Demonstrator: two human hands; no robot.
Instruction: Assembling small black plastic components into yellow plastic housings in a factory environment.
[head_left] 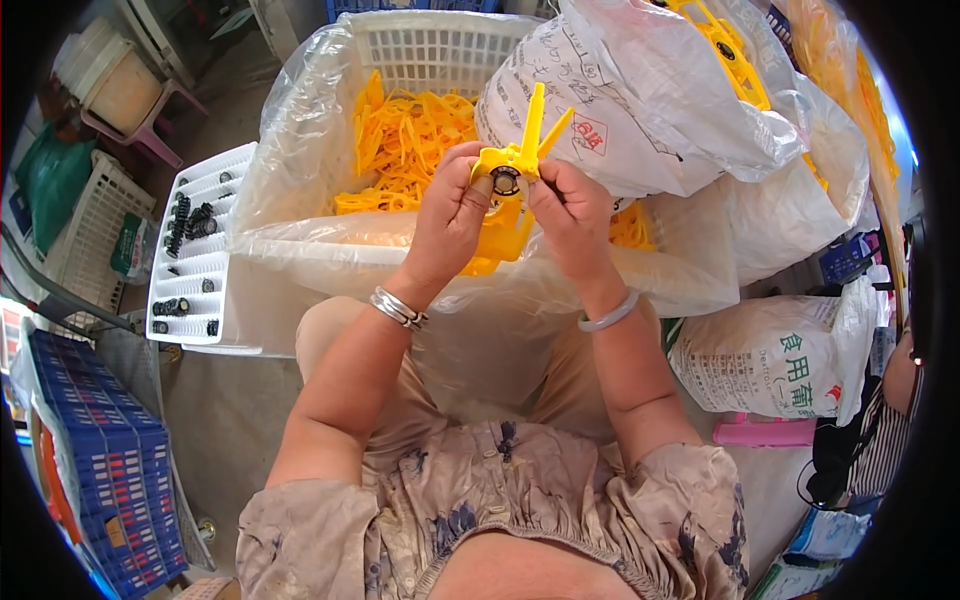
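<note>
Both my hands grip a yellow plastic part (513,232) over the near side of a lined basket. Two yellow prongs stick up from it, and a black ring-shaped piece (505,182) sits in its middle. On the left side, my left hand (452,220) is closed around the part, thumb beside the ring. My right hand (577,218) pinches the opposite side, its thumb near the ring too. Fingertips behind the part are hidden. Below and behind lies a heap of yellow plastic pieces (415,130) in the white basket (430,50), which has a clear plastic liner.
A white tray (193,258) with rows of black pieces stands left of the basket. A large white sack (630,90) leans over its right side. Another sack (745,355) lies at right, near a person's striped clothing (872,440). Blue crates (110,450) are stacked lower left.
</note>
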